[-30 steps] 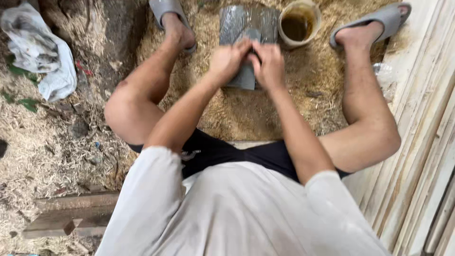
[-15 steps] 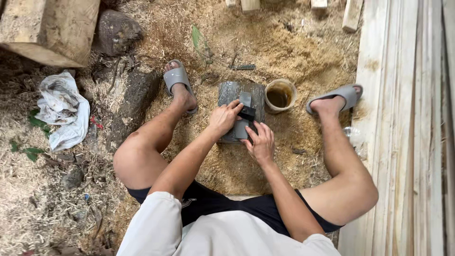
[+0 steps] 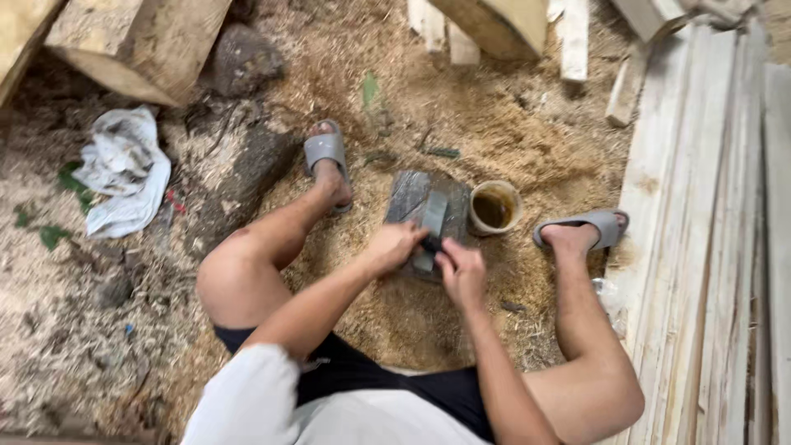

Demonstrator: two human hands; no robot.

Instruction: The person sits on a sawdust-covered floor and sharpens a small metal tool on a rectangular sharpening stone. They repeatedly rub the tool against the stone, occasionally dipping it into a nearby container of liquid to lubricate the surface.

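Grey stone slab point(image 3: 409, 198), grey sandals point(image 3: 325, 151), white cloth point(image 3: 124, 169), pale planks point(image 3: 709, 247)

The near end of the flat blade point(image 3: 432, 224) is hidden under the left hand point(image 3: 394, 245) and right hand point(image 3: 461, 272); each grip is unclear. The stacked planks point(image 3: 709, 247) are cut off at the right edge.

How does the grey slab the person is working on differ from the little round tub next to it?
The grey slab is flat, roughly rectangular and dark grey; the round tub is a pale, open-topped cylinder holding brownish liquid. The slab is the wider of the two. Both hands, the left hand and the right hand, press a flat blade on the slab, while nothing touches the tub. Both sit on the sawdust-covered ground between the person's feet.
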